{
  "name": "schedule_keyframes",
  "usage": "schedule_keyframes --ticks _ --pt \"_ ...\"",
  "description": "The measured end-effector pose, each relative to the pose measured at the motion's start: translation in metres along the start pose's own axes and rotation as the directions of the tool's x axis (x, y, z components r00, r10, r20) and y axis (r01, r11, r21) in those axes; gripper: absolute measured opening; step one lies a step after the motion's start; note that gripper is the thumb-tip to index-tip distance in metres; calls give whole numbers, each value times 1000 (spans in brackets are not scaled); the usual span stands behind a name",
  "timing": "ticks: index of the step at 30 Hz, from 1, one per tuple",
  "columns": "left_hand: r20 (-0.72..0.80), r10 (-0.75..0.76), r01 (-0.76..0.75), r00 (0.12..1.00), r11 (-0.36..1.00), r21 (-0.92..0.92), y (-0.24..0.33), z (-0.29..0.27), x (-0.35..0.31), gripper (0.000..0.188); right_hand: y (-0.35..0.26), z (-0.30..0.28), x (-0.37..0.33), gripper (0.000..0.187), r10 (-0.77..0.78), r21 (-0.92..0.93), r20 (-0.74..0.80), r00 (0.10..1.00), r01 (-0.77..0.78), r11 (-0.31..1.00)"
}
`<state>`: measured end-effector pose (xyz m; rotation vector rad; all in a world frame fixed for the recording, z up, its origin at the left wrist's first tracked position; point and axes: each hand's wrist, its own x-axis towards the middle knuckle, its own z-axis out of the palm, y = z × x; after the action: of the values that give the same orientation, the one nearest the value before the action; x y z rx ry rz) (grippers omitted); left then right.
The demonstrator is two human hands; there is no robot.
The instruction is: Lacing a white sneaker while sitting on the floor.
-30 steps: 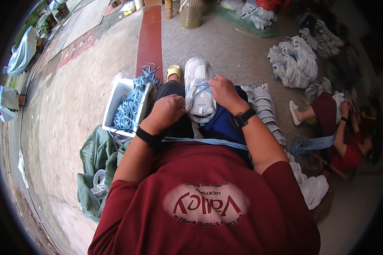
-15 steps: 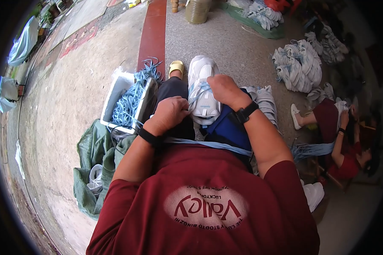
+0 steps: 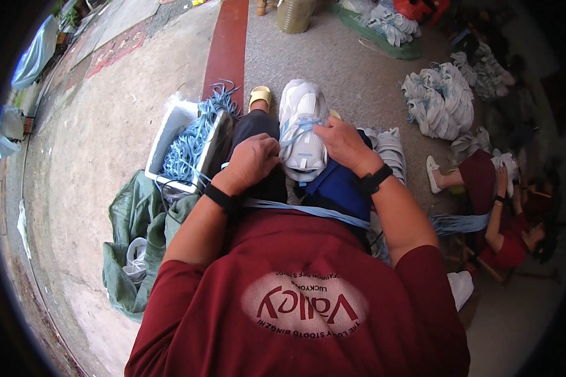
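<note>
A white sneaker upper (image 3: 302, 100) lies over my lap, its toe pointing away from me and its tongue toward me. A light blue shoelace (image 3: 306, 124) crosses its lacing area. At the shoe's left edge, my left hand (image 3: 254, 160) is closed in a pinch on one end of the lace. My right hand (image 3: 344, 143) pinches the lace at the right side, its fingers close to the eyelets. A bundle of blue laces (image 3: 308, 213) runs across my waist.
To the left stands a white foam box (image 3: 159, 151) of blue laces (image 3: 192, 147), by a green sack (image 3: 122, 220) with a white shoe inside. Piles of white shoe uppers (image 3: 439, 100) lie at right, near a seated co-worker (image 3: 509, 235) holding a shoe piece.
My right hand has moved right and slightly nearer to me, off the middle of the shoe. The lace now shows across the shoe. My left hand has barely moved.
</note>
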<state>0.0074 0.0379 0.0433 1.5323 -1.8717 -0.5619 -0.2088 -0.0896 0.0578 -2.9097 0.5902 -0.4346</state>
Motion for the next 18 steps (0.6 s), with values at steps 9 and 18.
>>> schedule_keyframes --ticks 9,18 --pt "-104 -10 12 994 1000 16 -1 11 11 10 -19 6 -35 20 276 50 -143 950 -272 961" --pt "-277 -22 90 961 968 233 -22 -6 21 5 15 3 -45 7 289 -12 -212 934 -298 954"
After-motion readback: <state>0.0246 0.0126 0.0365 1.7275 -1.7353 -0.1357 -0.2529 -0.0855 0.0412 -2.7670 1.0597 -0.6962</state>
